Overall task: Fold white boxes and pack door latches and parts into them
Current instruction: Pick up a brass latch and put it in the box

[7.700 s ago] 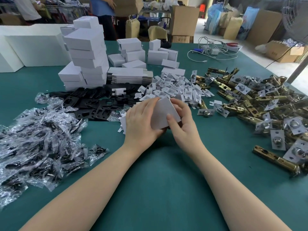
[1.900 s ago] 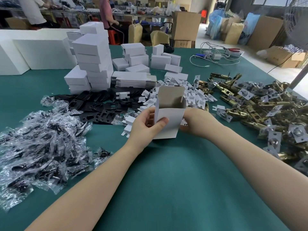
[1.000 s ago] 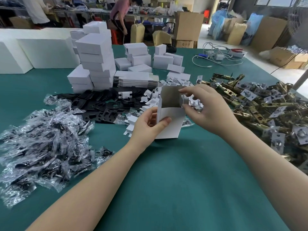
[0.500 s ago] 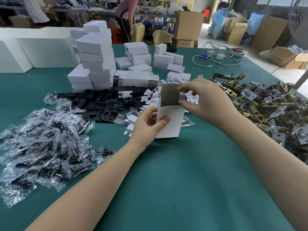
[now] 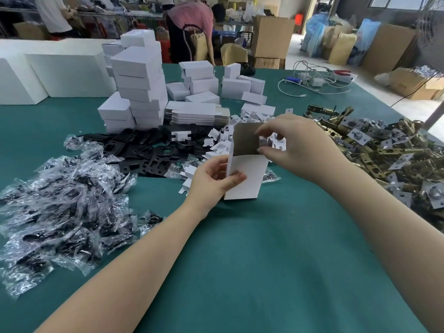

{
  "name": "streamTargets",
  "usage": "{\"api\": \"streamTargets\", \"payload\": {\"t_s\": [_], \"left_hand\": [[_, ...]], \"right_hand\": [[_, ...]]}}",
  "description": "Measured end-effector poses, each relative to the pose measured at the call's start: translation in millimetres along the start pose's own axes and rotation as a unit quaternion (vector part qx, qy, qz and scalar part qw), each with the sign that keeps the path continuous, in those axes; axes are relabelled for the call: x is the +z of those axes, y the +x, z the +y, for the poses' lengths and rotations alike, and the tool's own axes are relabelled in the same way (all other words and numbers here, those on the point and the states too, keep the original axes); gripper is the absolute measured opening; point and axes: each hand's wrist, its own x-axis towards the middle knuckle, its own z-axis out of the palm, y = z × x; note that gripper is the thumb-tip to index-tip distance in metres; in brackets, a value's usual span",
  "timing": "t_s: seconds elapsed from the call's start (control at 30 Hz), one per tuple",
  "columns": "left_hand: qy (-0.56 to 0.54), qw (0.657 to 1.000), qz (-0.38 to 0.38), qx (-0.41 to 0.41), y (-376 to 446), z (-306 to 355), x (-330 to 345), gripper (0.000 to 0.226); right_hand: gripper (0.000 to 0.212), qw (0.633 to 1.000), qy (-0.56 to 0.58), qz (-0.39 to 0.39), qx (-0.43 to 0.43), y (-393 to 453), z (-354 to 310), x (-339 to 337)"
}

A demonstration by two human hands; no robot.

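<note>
On the green table [image 5: 240, 272], a white box [image 5: 247, 175] stands upright, open-topped, gripped by the left hand [image 5: 211, 181]; the right hand [image 5: 298, 150] pinches its flap. Brass latches [image 5: 384, 155] pile right; cardboard cartons [image 5: 272, 36] line the room.

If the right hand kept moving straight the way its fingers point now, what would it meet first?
Probably the open white box. The right hand points leftward, its fingertips at the box's open top, pinching a small white insert. Depth is unclear.

Packing workshop: stacked white boxes [image 5: 138, 75], latch pile [image 5: 384, 150], cartons [image 5: 272, 36].
</note>
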Motion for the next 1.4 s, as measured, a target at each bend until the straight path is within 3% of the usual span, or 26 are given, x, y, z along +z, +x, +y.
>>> {"api": "streamTargets", "payload": {"t_s": [0.23,0.4,0.6,1.07,1.3,1.4], "left_hand": [[0.002,1.000,-0.002,-0.003,0.1,-0.1,-0.6,0.033],[-0.006,1.000,-0.007,-0.007,-1.0,1.1,-0.4,0.037],[0.001,1.000,-0.008,-0.013,0.4,0.6,-1.5,0.035],[-0.015,1.000,-0.010,-0.022,0.8,-1.5,-1.8,0.040],[-0.079,0.997,0.018,-0.022,3.4,1.6,-7.2,0.035],[-0.083,0.996,-0.002,-0.028,2.8,0.9,-9.5,0.038]], "right_hand": [[0.021,1.000,-0.008,0.009,-0.013,-3.5,0.7,-3.3],[0.021,0.999,0.001,-0.040,-0.024,0.3,2.1,-7.4],[0.020,0.999,0.026,-0.019,0.016,2.2,7.0,-8.1],[0.018,0.997,0.065,-0.045,0.012,-3.4,4.1,-8.8],[0.014,0.999,0.034,-0.001,-0.029,6.5,-5.0,-23.3],[0.015,0.999,-0.002,-0.020,-0.042,11.4,-13.6,-25.5]]}}
